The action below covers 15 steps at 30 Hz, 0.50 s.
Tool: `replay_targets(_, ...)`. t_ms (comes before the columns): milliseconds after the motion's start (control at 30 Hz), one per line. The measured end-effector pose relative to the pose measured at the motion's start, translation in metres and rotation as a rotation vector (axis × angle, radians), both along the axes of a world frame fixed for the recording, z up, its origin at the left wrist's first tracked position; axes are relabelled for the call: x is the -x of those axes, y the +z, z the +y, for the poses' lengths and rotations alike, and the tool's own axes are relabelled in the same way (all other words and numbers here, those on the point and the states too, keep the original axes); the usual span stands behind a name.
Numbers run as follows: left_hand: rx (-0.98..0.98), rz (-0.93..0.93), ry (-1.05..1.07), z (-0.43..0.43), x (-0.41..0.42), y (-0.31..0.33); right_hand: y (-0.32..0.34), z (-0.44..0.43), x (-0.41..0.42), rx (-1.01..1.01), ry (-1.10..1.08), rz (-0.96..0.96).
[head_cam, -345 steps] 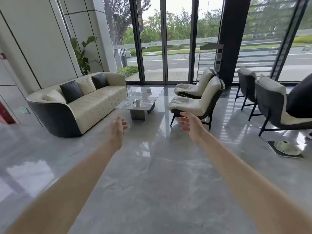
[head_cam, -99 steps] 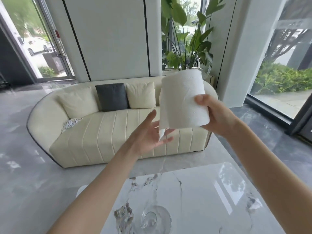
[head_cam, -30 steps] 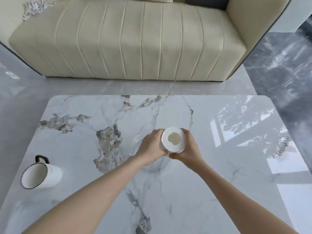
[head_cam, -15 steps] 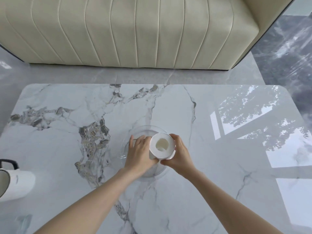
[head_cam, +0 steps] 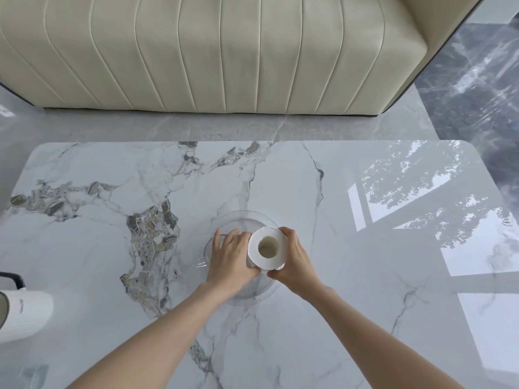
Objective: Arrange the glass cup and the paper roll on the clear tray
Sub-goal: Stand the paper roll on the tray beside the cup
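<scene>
A white paper roll (head_cam: 266,247) stands upright, seen from above, over the right part of a round clear tray (head_cam: 241,219) on the marble table. My left hand (head_cam: 231,258) presses against the roll's left side and my right hand (head_cam: 295,256) wraps its right side. A clear glass piece with a small handle (head_cam: 200,261) shows at the tray's left edge, mostly hidden under my left hand; whether it is the glass cup I cannot tell.
A white mug with a black handle (head_cam: 22,313) sits at the table's left edge. A cream sofa (head_cam: 210,51) stands just beyond the table's far edge (head_cam: 252,141). Dark glossy floor (head_cam: 477,80) lies to the right.
Over the last second both hands have kept hold of the roll and lowered it slightly onto the tray. The view shifted down a little.
</scene>
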<state>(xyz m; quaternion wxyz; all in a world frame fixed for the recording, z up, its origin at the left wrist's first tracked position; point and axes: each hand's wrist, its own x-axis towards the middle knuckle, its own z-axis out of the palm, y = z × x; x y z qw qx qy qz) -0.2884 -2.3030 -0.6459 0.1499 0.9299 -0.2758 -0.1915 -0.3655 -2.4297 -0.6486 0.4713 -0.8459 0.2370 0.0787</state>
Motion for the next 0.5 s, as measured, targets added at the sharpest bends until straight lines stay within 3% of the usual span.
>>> replay_targets(167, 0.011, 0.081, 0.0, 0.002, -0.001, 0.005, 0.0, -0.001, 0.002, -0.064, 0.039, 0.013)
replay_targets(300, 0.181, 0.227, 0.081, 0.009, -0.005, 0.024, 0.014, -0.007, 0.001, -0.249, 0.002, 0.087)
replay_targets(400, 0.381, 0.385, 0.324, 0.023, -0.015, 0.042, 0.026, -0.014, 0.002, -0.449, -0.14, 0.103)
replay_targets(500, 0.552, 0.469, 0.708, 0.038, -0.032, 0.044, 0.016, -0.023, 0.0, -0.547, -0.44, 0.104)
